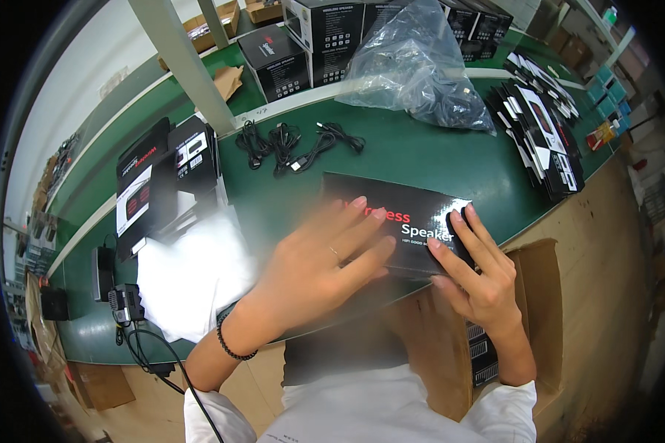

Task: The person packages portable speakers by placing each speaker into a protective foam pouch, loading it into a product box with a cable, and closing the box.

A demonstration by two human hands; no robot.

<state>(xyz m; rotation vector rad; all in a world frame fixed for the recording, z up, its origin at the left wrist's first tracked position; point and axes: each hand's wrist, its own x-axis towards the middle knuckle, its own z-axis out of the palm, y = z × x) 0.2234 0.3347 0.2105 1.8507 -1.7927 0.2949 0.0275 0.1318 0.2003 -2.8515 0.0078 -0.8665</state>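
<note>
A black retail box [421, 213] with red and white lettering lies at the table's front edge, between my two hands. My left hand [329, 255] reaches across the box's left part, fingers on its face and the thumb side at the near edge; blur softens it. Gripping the right end is my right hand [484, 277], its fingers on the printed face and its thumb at the near edge. Whether the box is resting or slightly lifted, I cannot tell. A ring and a dark bead bracelet [233, 343] are on my left hand and wrist.
Behind the box lie several coiled black cables [284, 144]. Flattened black cartons [166, 173] and white sheets [188, 273] are at left; more flat cartons [543, 148] are at right. A clear plastic bag [414, 66] and stacked boxes [332, 44] stand behind. An open carton [536, 295] is below right.
</note>
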